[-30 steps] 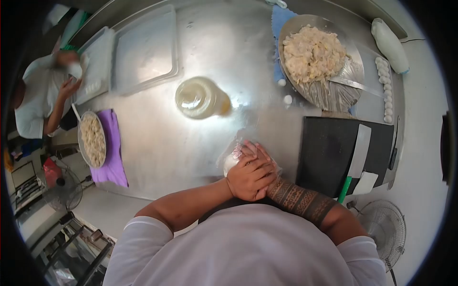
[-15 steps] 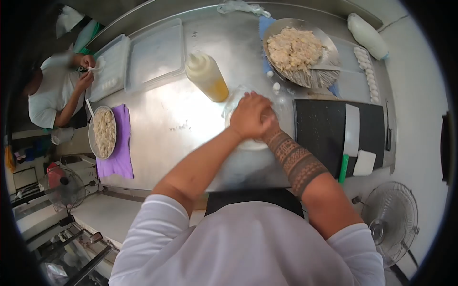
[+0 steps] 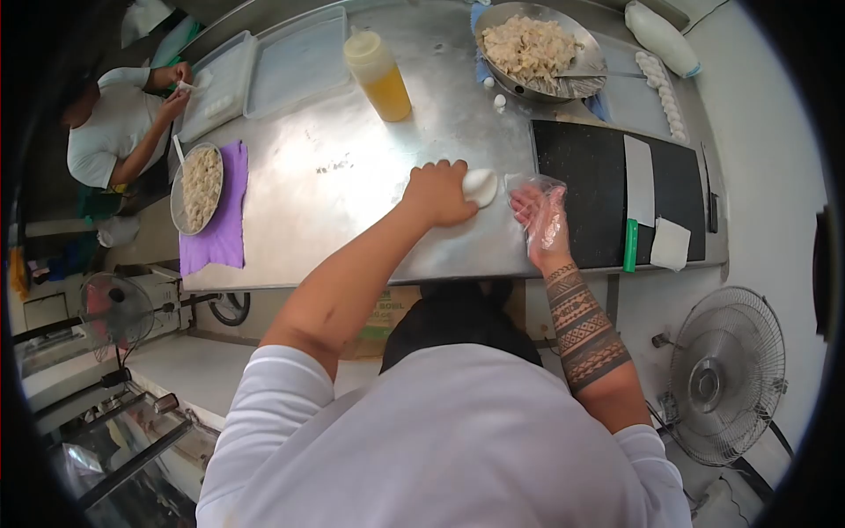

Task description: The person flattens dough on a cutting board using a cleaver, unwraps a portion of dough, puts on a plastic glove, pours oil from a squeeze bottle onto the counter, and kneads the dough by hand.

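My left hand (image 3: 435, 192) is closed on a white lump of dough (image 3: 481, 187) at the middle of the steel table. The dough bulges out on the thumb side, and the rest of it is hidden under my fingers. To its right, at the edge of the black board, my right hand (image 3: 544, 216) is turned palm up with loosely curled fingers. Clear plastic film (image 3: 554, 190) covers that hand like a bag or glove. Nothing else shows in it. Beyond my hands a squeeze bottle (image 3: 384, 81) of yellow liquid stands upright.
The black board (image 3: 585, 172) bears a wide blade (image 3: 640, 180) with a green handle and a white scraper (image 3: 671, 244). Behind are a large pan (image 3: 591, 55) of filling and a row of dough balls (image 3: 662, 99). At left, a co-worker (image 3: 123, 132) sits near a filling bowl (image 3: 179, 211).
My hands were stacked, pressing down over flattened dough and plastic. They have separated: the left now grips the gathered dough, while the right has moved rightward and turned palm up. The view has shifted.
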### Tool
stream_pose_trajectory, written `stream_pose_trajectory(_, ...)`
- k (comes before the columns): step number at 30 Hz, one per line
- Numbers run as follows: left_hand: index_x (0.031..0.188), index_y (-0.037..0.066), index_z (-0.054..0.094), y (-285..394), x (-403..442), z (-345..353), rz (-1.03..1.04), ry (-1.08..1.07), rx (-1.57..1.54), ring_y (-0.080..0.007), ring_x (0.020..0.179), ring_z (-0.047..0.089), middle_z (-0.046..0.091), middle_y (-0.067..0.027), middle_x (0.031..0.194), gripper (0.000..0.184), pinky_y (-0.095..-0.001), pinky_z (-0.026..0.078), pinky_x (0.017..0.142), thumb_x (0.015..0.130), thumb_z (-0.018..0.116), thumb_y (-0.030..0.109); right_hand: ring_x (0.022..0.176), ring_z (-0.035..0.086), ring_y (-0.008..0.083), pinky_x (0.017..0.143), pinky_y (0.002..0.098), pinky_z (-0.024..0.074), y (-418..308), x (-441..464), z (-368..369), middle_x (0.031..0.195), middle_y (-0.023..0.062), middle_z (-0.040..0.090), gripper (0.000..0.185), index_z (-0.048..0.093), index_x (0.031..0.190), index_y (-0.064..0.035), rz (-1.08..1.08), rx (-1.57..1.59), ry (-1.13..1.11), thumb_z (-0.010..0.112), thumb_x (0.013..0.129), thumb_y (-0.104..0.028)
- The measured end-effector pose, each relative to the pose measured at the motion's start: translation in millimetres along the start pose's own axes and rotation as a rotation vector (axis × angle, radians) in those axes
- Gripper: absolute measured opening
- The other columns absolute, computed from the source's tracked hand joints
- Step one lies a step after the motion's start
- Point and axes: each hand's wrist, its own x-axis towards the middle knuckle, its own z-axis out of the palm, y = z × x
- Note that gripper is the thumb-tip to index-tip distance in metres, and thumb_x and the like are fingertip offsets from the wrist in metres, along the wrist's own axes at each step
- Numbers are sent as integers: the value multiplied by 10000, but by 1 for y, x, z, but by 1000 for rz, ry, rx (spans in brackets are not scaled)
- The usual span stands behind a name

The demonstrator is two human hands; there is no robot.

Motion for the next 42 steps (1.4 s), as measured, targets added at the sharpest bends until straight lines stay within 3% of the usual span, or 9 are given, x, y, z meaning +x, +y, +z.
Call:
stream_pose_trajectory(8, 1311, 86, 570, 0, -63, 18, 332, 12, -752, -382, 1140, 638, 663, -180, 1247, 555, -450, 501, 993, 788, 743, 19, 1270, 580, 287, 1137, 416, 404, -30, -16, 32, 1418, 169, 585, 932, 467, 1503, -4, 230, 144, -374, 286, 1010, -774)
stream_pose_trajectory(12, 1258, 46, 578, -11, -20, 93, 452, 451, -613, -452, 1041, 630, 668, -217, 1185, 505, -514, 504, 936, 779, 730, -7, 1199, 635, 273, 1052, 393, 480, -9, -6, 69, 1288, 159, 666, 709, 577, 1410, -1, -119, -588, -376, 439, 1058, -601)
stream_pose_trajectory(15, 1271, 35, 561, -3, -16, 119, 265, 716, -390, -468, 1084, 594, 640, -224, 1207, 539, -518, 496, 928, 762, 736, 5, 1149, 671, 317, 969, 399, 522, -4, 0, 82, 1229, 198, 696, 538, 624, 1315, 24, -334, -1048, -257, 548, 1060, -444)
stream_pose_trajectory(18, 1336, 32, 525, -14, -3, 108, 213, 312, -613, -446, 1174, 556, 599, -225, 1238, 627, -506, 474, 1000, 753, 753, 49, 1115, 681, 370, 946, 411, 535, -10, 2, 81, 1258, 215, 686, 496, 636, 1287, 7, -405, -1221, -234, 585, 1037, -418)
stream_pose_trajectory(24, 1391, 13, 498, -27, -34, 81, -141, 315, -1729, -447, 1306, 499, 534, -279, 1395, 672, -498, 389, 1141, 772, 731, 132, 1220, 636, 382, 1043, 439, 508, 9, -4, 80, 1255, 205, 688, 490, 646, 1266, -8, -625, -1401, -225, 730, 902, -327)
stream_pose_trajectory(27, 1356, 28, 534, -8, -35, 71, 102, 693, -735, -456, 1330, 486, 504, -296, 1447, 626, -510, 373, 1157, 772, 714, 162, 1176, 651, 422, 1015, 459, 530, 31, 12, 71, 1297, 213, 668, 503, 628, 1303, -22, -904, -1343, -211, 743, 888, -282)
stream_pose_trajectory(28, 1281, 35, 600, -2, -35, 53, 232, 730, -536, -434, 1342, 492, 517, -268, 1448, 563, -525, 361, 1166, 759, 710, 212, 1339, 546, 413, 1152, 469, 428, 49, 23, 57, 1449, 234, 566, 595, 547, 1408, -27, -902, -1314, -293, 705, 911, -312)
stream_pose_trajectory(31, 1186, 70, 675, 5, -20, 39, 511, 634, -295, -408, 1337, 532, 598, -207, 1398, 453, -526, 372, 1168, 788, 707, 284, 1361, 520, 402, 1166, 464, 407, 61, 35, 54, 1472, 229, 542, 604, 531, 1423, -28, -837, -1447, -437, 692, 920, -322)
stream_pose_trajectory(42, 1022, 37, 697, -14, 66, 40, 629, 536, -461, -343, 1197, 642, 702, -146, 1230, 400, -517, 433, 1100, 734, 696, 314, 1443, 425, 363, 1217, 448, 329, 31, 115, 68, 1556, 209, 452, 638, 476, 1476, -35, -816, -1663, -543, 644, 954, -360)
